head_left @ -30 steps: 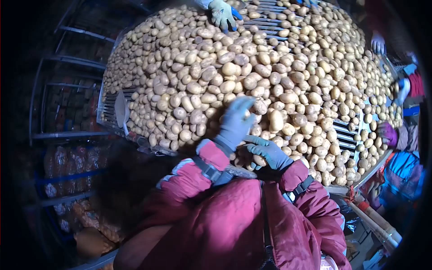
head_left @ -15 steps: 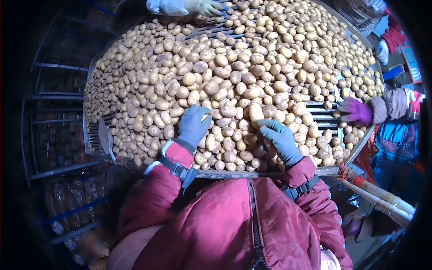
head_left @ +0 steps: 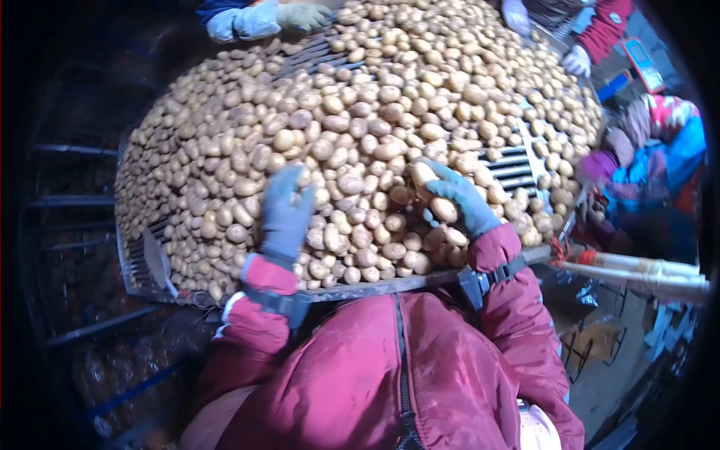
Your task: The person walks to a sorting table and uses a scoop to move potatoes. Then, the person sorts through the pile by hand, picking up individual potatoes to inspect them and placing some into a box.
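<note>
A broad heap of potatoes (head_left: 330,157) covers the slatted sorting table in front of me. My left hand (head_left: 286,214), in a blue-grey glove and blurred by motion, is over the near left part of the heap; a potato (head_left: 304,178) shows between its fingers and thumb. My right hand (head_left: 466,199), in a similar glove, curls its fingers around an oval potato (head_left: 424,175) near the middle. Another pale potato (head_left: 444,210) lies beside its thumb. Loose potatoes surround both hands.
A co-worker's gloved hand (head_left: 304,15) rests at the far left edge. Other people's gloved hands (head_left: 576,61) and a purple glove (head_left: 598,166) are along the right side. Bare slats (head_left: 510,169) show at right. Pale poles (head_left: 637,270) jut out near the table's right corner.
My view has shifted. My left hand has moved left across the potatoes, and my right hand has tilted the oval potato. The purple-gloved hand has drawn back to the table's edge.
</note>
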The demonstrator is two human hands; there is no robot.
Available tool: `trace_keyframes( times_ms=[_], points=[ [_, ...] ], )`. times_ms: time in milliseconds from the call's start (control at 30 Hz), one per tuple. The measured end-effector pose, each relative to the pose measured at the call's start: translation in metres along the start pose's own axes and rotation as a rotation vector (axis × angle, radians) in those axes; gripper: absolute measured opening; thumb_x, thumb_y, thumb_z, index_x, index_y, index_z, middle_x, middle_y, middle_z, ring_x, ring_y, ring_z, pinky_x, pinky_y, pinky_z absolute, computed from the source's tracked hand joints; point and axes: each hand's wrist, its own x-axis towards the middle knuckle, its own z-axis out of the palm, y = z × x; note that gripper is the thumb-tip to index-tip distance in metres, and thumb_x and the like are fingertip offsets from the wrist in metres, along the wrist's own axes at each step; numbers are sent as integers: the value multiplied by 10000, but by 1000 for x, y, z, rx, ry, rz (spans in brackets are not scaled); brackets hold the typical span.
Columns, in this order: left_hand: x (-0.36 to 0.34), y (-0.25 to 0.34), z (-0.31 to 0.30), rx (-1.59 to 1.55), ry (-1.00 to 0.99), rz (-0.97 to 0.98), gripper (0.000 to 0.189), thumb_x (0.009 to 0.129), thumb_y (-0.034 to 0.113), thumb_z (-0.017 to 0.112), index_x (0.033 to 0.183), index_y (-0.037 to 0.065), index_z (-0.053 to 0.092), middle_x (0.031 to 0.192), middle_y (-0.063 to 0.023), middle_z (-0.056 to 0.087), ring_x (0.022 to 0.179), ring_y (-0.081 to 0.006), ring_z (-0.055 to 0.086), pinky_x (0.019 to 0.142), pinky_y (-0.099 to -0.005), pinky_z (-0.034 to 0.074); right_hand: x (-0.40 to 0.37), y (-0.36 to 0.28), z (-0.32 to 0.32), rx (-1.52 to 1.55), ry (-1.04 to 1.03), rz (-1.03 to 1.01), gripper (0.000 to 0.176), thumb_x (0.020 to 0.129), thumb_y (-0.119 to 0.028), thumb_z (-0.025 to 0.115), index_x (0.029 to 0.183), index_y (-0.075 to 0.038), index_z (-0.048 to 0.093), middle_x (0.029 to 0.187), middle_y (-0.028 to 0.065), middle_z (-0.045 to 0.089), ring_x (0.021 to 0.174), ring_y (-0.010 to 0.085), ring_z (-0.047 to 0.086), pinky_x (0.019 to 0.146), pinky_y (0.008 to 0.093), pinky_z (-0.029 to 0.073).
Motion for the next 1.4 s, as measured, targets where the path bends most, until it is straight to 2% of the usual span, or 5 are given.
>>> trace_keyframes(
  times_ms=[433, 567, 833, 1100, 1400],
  points=[
    [27, -100, -42, 285, 153, -61, 721, 900, 426, 721, 1498, 111, 471, 1531, -218, 414, 1395, -394, 420, 1141, -482, 359, -299, 127, -96, 151, 927, -61, 579, 922, -192, 676, 1447, -16, 505, 1183, 173, 646, 726, 219, 677, 616, 298, 565],
    [38, -92, -31, 182, 95, 10, 726, 899, 439, 714, 1507, 135, 459, 1506, -219, 439, 1358, -398, 460, 1132, -483, 366, -325, 155, -133, -707, 1317, 83, 605, 918, -214, 726, 1423, 43, 514, 1179, 176, 677, 954, 158, 677, 791, 228, 518],
    [37, -84, -33, 226, 74, -30, 726, 881, 442, 728, 1503, 172, 468, 1477, -230, 456, 1343, -409, 468, 1107, -511, 385, -102, 99, -59, -949, 642, -439, 356, 996, -198, 631, 1301, -17, 646, 1112, 47, 700, 949, 116, 659, 840, 275, 542],
    [72, -72, -11, 16, 99, -185, 584, 963, 305, 674, 1482, 105, 495, 1345, -205, 567, 1263, -360, 539, 1080, -432, 431, 72, 27, 134, -663, -334, -46, 585, 927, -239, 626, 1471, -69, 494, 1248, 119, 676, 1085, 209, 643, 969, 326, 511],
    [152, 44, 68, -428, -232, -142, 535, 1004, 410, 544, 1388, 38, 567, 1304, -250, 622, 1214, -401, 572, 1058, -440, 424, 109, 49, 81, -647, -295, -432, 512, 940, -255, 632, 1419, -103, 535, 1297, 130, 639, 1188, 246, 612, 999, 365, 495]
  ],
)
